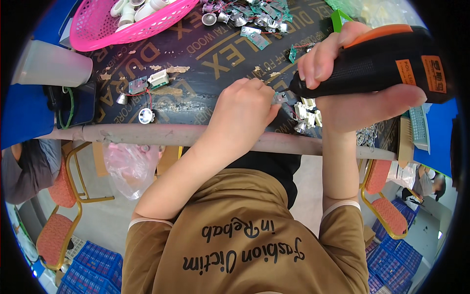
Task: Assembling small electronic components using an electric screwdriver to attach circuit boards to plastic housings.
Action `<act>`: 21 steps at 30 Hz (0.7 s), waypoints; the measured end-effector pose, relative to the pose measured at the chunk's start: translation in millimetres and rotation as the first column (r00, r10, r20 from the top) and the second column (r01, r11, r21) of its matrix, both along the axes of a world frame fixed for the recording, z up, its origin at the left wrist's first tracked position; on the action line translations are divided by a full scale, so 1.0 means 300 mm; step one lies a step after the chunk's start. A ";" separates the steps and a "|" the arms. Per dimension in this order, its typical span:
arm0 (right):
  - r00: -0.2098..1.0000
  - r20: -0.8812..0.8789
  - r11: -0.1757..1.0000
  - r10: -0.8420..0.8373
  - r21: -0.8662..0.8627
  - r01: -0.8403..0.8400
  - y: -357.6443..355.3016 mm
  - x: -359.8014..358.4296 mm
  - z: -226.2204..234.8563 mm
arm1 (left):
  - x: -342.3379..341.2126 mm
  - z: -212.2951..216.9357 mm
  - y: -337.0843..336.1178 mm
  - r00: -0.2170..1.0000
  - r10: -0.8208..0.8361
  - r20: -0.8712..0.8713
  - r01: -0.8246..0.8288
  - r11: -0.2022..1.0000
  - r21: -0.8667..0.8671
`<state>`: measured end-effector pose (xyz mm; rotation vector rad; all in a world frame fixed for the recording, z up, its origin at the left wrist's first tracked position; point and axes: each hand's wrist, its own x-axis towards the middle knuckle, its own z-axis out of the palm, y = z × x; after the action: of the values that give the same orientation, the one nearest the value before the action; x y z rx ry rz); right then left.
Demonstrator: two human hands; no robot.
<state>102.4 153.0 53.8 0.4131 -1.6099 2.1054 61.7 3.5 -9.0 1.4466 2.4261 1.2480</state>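
My right hand (342,110) is wrapped round a black and orange electric screwdriver (369,66), held nearly level with its tip pointing left. The tip reaches a small circuit board (280,97) at the fingertips of my left hand (242,105). My left fingers are closed on that board and partly hide it. Just right of it lie several cream plastic housings (308,116) with small reflectors. Left along the bench, a wired assembly has a circuit board (138,85), a cream housing (158,78) and two silvery reflector cups (146,115).
A pink basket (81,36) holds white plastic fittings. Circuit boards and reflectors (264,22) are heaped at the back. A translucent cup (56,63) stands at left; metal rings or clips (367,135) and a pale tray (419,128) lie at right. The bench edge (171,132) runs before me.
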 end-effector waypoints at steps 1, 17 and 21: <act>1.000 0.001 1.000 0.001 -0.001 -0.001 0.003 0.002 0.000 | 0.001 0.001 -0.001 1.000 -0.009 -0.007 0.009 1.000 -0.004; 0.983 -0.157 0.994 -0.095 0.039 0.102 0.143 0.115 0.108 | 0.004 0.002 0.019 0.996 -0.089 -0.003 0.089 0.996 0.029; 0.901 -0.123 0.900 -0.415 0.093 0.427 0.404 0.165 0.125 | -0.006 0.005 0.004 0.991 -0.089 0.098 0.087 0.996 0.023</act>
<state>152.0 274.2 91.3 0.1798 -1.6001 1.6458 59.7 4.8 -7.5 1.4436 2.2678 1.2945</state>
